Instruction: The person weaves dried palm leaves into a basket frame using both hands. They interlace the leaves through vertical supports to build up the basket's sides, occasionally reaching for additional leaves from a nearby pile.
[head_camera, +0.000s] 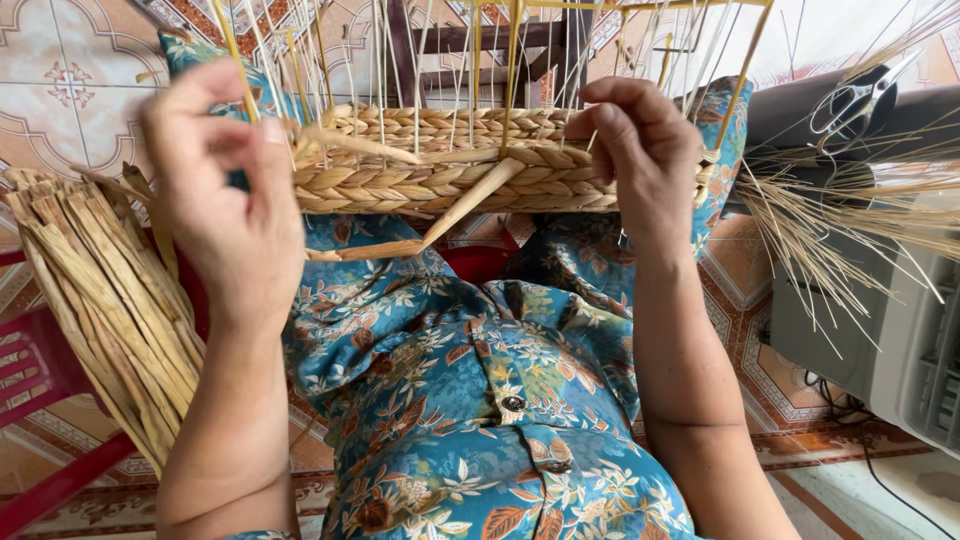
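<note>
Fingers of both hands, left hand (225, 195) and right hand (640, 160), apparently pinched on woven basket (440, 175).

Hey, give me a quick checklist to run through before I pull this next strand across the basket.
1. Left hand gripping the working strand: ok.
2. Right hand steadying the woven basket rim: ok.
3. Loose flat strand lying free across the braid: ok.
4. Upright stakes evenly spaced: cannot tell.
5. Spare reed bundle beside the left arm: ok.
6. Scissors lying far right, away from both hands: not ok.
</note>
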